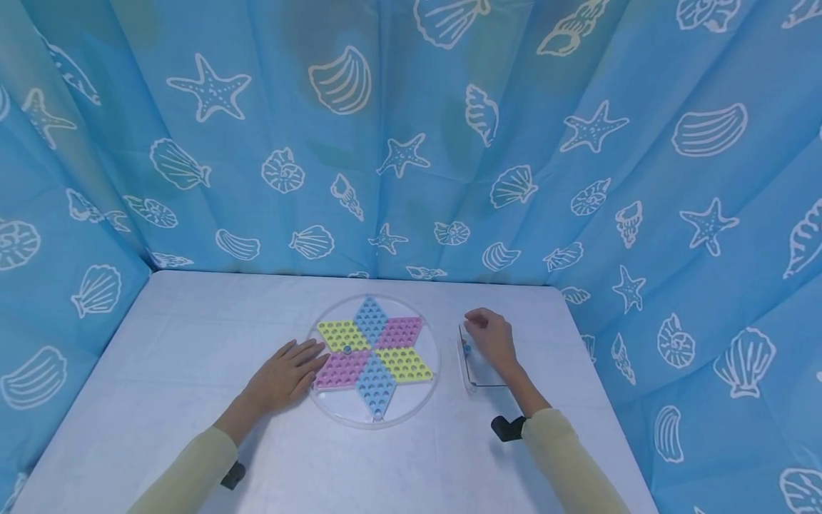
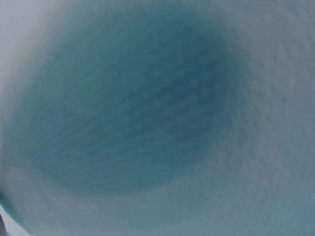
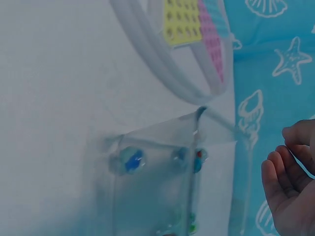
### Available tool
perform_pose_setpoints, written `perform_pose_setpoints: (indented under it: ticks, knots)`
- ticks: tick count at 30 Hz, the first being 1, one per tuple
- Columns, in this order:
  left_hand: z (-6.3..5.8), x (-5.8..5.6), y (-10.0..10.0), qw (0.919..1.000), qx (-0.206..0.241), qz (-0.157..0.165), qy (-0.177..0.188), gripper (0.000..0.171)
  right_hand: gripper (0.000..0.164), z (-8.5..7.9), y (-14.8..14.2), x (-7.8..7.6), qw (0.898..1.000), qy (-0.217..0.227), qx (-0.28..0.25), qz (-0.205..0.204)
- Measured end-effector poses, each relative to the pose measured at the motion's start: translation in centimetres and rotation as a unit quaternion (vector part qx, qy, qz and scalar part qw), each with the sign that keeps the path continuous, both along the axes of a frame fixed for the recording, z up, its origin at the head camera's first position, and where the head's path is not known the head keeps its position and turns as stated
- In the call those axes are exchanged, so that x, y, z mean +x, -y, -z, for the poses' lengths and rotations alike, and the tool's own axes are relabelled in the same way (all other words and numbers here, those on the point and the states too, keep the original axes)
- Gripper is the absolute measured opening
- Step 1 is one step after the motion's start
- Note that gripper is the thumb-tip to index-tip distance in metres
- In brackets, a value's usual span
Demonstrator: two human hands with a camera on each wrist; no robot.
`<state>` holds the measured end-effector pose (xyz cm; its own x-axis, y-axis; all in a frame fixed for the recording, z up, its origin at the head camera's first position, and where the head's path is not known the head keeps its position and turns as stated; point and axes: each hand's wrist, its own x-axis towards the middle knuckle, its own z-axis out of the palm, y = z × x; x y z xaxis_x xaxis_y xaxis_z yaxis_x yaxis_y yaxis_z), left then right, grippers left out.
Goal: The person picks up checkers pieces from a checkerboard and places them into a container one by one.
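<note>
In the head view a round clear board [image 1: 411,403] carries a six-pointed star of pink, yellow and blue dimpled sections. One dark blue marble [image 1: 347,350] sits on it, near where a yellow and a pink section meet. My left hand [image 1: 282,375] lies palm down at the board's left side, fingers extended over its rim by the pink section. My right hand [image 1: 493,341] is over a clear box [image 1: 472,385], fingers loosely bent and thumb near the index fingertip; nothing shows between them. Inside the box, the right wrist view shows a blue marble [image 3: 132,160] and several others.
A white cloth-covered table [image 1: 193,335] bears the board and the box. Blue curtains [image 1: 385,143] printed with white shells and starfish hang behind and at both sides. The left wrist view is filled by blurred patterned fabric [image 2: 133,108].
</note>
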<state>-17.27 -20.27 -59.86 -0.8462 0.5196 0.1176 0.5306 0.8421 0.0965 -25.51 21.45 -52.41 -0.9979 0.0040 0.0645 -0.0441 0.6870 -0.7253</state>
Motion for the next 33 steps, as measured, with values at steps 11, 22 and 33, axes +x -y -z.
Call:
perform_pose_setpoints:
  ticks: [11, 22, 33]
  knots:
    - [0.2, 0.0, 0.1, 1.0, -0.006, -0.002, -0.004, 0.053, 0.02, -2.3, 4.0, 1.0, 0.999, -0.006, -0.028, -0.025]
    - [0.5, -0.1, 0.1, 1.0, -0.006, -0.004, -0.006, 0.053, 0.021, -2.1, 7.5, 1.8, 0.993, -0.013, -0.05, -0.105]
    - [0.1, -0.1, 0.0, 1.0, -0.007, -0.005, -0.005, 0.053, 0.025, -2.2, 10.6, 3.0, 0.983, 0.015, -0.089, -0.159]
